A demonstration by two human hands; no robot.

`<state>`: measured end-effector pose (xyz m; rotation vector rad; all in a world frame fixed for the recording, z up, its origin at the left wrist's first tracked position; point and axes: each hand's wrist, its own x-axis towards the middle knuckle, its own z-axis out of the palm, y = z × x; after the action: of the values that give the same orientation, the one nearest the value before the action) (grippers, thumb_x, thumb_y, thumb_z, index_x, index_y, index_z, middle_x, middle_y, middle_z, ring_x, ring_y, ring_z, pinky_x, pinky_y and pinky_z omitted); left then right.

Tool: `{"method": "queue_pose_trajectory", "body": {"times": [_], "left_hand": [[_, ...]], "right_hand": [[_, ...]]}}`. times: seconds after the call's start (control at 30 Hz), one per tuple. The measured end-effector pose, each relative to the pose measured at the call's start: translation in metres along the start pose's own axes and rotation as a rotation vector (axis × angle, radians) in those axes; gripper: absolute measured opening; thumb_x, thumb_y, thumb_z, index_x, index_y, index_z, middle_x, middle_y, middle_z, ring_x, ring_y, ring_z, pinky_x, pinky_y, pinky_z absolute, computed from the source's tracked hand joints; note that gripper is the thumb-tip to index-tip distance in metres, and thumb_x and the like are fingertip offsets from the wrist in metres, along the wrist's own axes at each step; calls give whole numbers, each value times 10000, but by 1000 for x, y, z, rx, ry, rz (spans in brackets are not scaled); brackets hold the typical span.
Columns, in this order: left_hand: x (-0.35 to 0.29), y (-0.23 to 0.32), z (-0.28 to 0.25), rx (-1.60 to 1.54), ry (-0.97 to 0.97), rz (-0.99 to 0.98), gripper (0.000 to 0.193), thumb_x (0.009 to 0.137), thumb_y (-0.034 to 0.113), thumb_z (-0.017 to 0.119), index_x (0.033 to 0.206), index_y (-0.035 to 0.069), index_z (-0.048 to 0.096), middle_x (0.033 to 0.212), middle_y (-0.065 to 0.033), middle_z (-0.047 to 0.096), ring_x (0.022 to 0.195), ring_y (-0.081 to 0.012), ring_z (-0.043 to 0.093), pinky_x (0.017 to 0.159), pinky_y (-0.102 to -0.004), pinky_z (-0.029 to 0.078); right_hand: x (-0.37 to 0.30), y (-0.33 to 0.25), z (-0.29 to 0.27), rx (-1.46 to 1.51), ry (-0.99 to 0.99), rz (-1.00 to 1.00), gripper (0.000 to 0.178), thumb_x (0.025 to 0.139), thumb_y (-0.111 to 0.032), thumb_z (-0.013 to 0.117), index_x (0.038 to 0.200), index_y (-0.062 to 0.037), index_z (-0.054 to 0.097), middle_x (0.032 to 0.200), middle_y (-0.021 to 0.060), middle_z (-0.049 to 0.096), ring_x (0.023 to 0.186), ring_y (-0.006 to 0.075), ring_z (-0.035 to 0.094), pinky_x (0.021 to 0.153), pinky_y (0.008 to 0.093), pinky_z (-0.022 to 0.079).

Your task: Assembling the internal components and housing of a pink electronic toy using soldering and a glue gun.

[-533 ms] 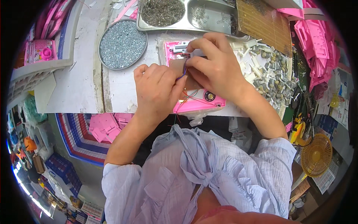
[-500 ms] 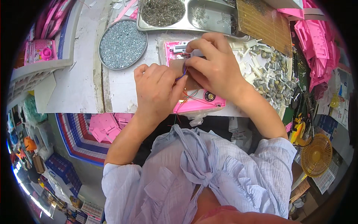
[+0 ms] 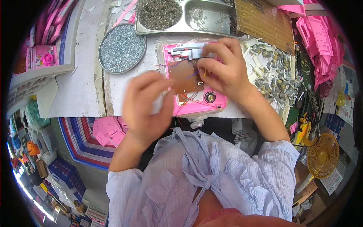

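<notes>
In front of me lies a pink plastic housing (image 3: 199,109) with a brown circuit board (image 3: 183,78) inside it. A grey plastic part (image 3: 194,53) runs along its far end, and a small round speaker (image 3: 210,97) sits near its right near corner. My right hand (image 3: 227,72) is over the board's right side, thumb and fingertips pinched on a thin wire (image 3: 205,72); the exact grip is partly hidden. A loose blue wire (image 3: 172,66) sticks out past the housing's left edge. Beside that edge, my left hand (image 3: 145,104) is motion-blurred, thumb and fingers apart, with nothing visible in it.
A round dish of small metal pins (image 3: 122,48) stands at left. Beyond the housing is a metal tray (image 3: 181,28) of springs. White and grey small parts (image 3: 270,72) are heaped at right, beside cardboard (image 3: 266,24). A striped basket (image 3: 81,145) holds pink pieces below the table edge.
My left hand has come off the wires and moved left and toward me, uncovering more of the board. My right hand has shifted slightly right and nearer, still pinching.
</notes>
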<state>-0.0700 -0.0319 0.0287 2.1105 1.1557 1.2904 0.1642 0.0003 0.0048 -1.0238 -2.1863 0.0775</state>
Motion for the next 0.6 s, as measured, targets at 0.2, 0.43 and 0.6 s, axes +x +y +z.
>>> {"method": "queue_pose_trajectory", "body": {"times": [0.2, 0.43, 0.6], "left_hand": [[26, -10, 50, -226, -337, -74, 243, 877, -3, 673, 1120, 11, 683, 1046, -153, 713, 945, -338, 700, 773, -387, 570], [59, -7, 41, -432, -792, -522, 152, 947, 1, 647, 1088, -42, 685, 894, -61, 697, 715, -113, 677, 659, -267, 574], [76, 1, 40, -368, -908, -642, 111, 955, 17, 659, 1032, -52, 697, 833, -29, 686, 718, -92, 663, 645, -254, 563]], "right_hand": [[-26, -6, -8, 327, 87, 261, 271, 664, -91, 821, 905, -108, 696, 792, 2, 651, 810, 255, 597, 783, 399, 492], [-32, 9, -30, 105, 34, -30, 340, 583, -131, 844, 893, -135, 704, 989, 8, 685, 926, 280, 609, 769, 400, 519], [-34, 17, -36, 35, 16, -186, 434, 612, -72, 835, 1017, -134, 691, 1112, 52, 688, 973, 321, 575, 794, 418, 509]]}}
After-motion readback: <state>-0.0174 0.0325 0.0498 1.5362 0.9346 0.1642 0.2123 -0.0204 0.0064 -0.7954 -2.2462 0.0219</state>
